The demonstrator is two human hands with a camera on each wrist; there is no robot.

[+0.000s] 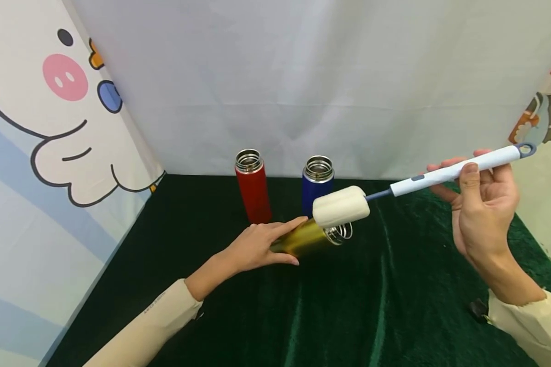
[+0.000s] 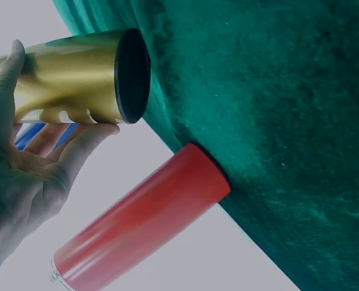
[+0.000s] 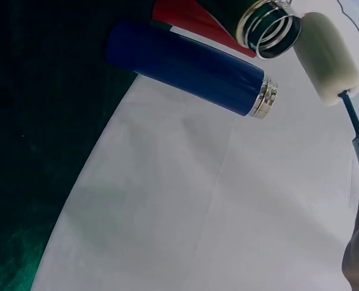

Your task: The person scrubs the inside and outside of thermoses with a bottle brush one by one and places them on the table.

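My left hand [image 1: 254,248] grips a gold thermos bottle [image 1: 303,239], thumb on one side and fingers on the other. The bottle is tilted, its uncapped steel mouth pointing right and its dark base [image 2: 133,76] showing in the left wrist view. Between the fingers and thumb of my right hand [image 1: 489,214] is the white handle of a sponge bottle brush [image 1: 433,177]. Its cream sponge head [image 1: 341,206] looks to be just outside the gold bottle's mouth, overlapping it in the head view; whether they touch I cannot tell.
A red thermos bottle [image 1: 253,196] and a blue thermos bottle [image 1: 318,189] stand uncapped and upright behind the gold one, on a dark green velvet cloth [image 1: 340,306]. A pale curtain [image 1: 275,76] hangs at the back, with a cartoon-printed sheet [image 1: 23,168] on the left.
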